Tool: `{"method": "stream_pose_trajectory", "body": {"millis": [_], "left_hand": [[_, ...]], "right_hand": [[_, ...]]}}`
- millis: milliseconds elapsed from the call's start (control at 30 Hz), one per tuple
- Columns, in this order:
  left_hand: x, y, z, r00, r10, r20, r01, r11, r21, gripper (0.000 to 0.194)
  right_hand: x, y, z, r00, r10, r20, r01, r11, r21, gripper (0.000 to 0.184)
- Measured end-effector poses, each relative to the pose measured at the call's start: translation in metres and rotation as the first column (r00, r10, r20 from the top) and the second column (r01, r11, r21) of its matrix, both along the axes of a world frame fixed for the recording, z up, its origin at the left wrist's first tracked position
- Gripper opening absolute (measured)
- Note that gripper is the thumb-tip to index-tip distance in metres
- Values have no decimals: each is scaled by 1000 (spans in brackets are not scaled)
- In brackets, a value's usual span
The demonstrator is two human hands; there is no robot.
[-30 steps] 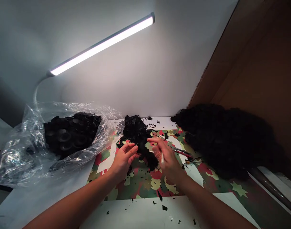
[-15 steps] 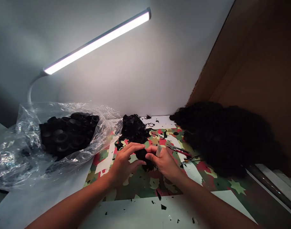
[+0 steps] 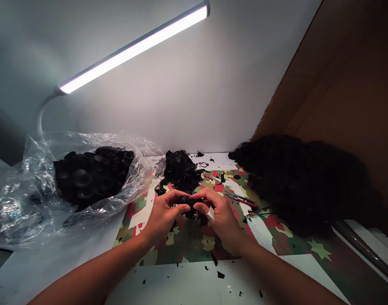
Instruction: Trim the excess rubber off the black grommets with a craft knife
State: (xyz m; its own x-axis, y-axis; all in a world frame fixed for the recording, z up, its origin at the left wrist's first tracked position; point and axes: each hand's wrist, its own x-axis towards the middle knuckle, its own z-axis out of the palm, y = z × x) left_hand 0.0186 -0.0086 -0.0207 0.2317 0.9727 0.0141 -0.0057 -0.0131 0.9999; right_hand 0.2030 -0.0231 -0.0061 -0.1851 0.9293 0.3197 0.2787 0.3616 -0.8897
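Note:
My left hand (image 3: 164, 213) and my right hand (image 3: 221, 215) meet over the middle of the patterned sheet, thumbs and forefingers curled inward. Between their fingertips is a small black round rubber piece (image 3: 187, 201), gripped from both sides and partly hidden by the fingers. A pale strip (image 3: 210, 213) shows at my right hand's fingers; what it is I cannot make out. Just beyond my hands lies a heap of black rubber scraps (image 3: 180, 168), with more scraps under the fingers. Right of my right hand lie red-handled tweezers or snips (image 3: 244, 200).
A clear plastic bag (image 3: 34, 203) of black rubber rings (image 3: 88, 180) sits at left under a tube lamp (image 3: 133, 48). A large black pile (image 3: 305, 186) rests against cardboard (image 3: 349, 84) at right. Scraps dot the camouflage-patterned sheet (image 3: 187, 245) and the white surface (image 3: 177, 286).
My hands were apart near the scrap heap, then came together on the round black piece. Now the fingers of both hands are closer around it. The camera view has shifted slightly.

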Motion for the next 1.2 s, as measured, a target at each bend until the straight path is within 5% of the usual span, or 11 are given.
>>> {"method": "stream_pose_trajectory", "body": {"millis": [267, 500, 933, 1067, 1200], "left_hand": [[5, -6, 0, 999, 20, -45, -20, 1000, 5, 16], [9, -9, -3, 993, 70, -92, -65, 996, 53, 13], [-3, -2, -5, 981, -30, -192, 65, 982, 178, 20], [1, 1, -3, 995, 33, -94, -19, 989, 146, 12], [8, 3, -4, 970, 75, 231, -71, 997, -27, 24]], "right_hand": [[-5, 4, -5, 1000, -14, 7, 14, 994, 105, 8], [-11, 1, 0, 997, -54, -64, 56, 998, 31, 10], [2, 30, 15, 949, 275, 155, -244, 951, -191, 12], [-11, 22, 4, 974, 45, 223, -65, 994, 86, 16], [-22, 9, -8, 973, -105, 204, -20, 847, 532, 21]]}}
